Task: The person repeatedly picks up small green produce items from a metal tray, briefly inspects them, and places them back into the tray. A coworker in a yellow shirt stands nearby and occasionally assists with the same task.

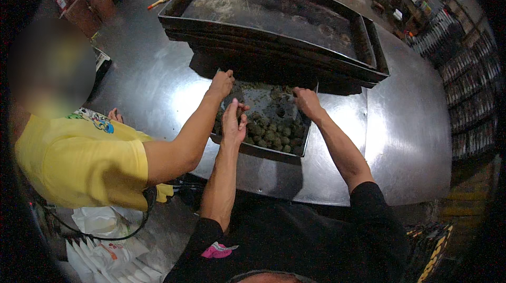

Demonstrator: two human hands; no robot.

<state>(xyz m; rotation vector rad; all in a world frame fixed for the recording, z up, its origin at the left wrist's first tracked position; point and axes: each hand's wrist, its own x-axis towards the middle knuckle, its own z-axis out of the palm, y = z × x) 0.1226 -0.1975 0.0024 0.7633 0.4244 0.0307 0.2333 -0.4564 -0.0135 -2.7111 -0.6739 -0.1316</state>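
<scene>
A metal tray (253,149) on the steel table holds many small dark greenish balls (272,134) near its front edge, with loose crumbs farther back. Over the tray's left part is my left hand (235,121), palm partly up and fingers curled; whether anything lies in it is not clear. My right hand (306,101) reaches over the right edge, its fingers bent around something dark or in shadow that I cannot make out. A co-worker's hand (223,83) is at the tray's back left corner, apart from mine.
Stacked large dark baking trays (272,10) stand behind the ball tray on the steel table (411,124). A brush (160,1) lies at the back left. A co-worker in a yellow shirt (79,156) stands at my left. White plastic bags (114,243) are below left, and racks (466,85) at the right.
</scene>
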